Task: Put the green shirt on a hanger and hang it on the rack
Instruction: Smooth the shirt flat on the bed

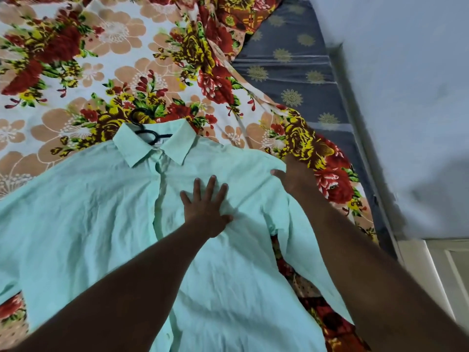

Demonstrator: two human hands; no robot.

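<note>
Left hand (pixel 206 207) flat, fingers spread, on pale green collared cotton shirt (pixel 88 212); right hand (pixel 294 174) pinching its shoulder.

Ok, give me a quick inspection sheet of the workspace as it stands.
Surface: floral sheet, rumpled, on a bed; bare mattress shows to its right.
Job's things: shirt lies flat on the sheet, front up; hanger hook sticks out at the collar, the rest is hidden; rack not in view.
Clutter: nothing seen.
Hands: left hand presses flat on the shirt's chest, fingers spread; right hand at the shirt's shoulder, thumb on it, fingers hidden.
Cables: nothing seen.
Surroundings: pale wall on the right.
</note>
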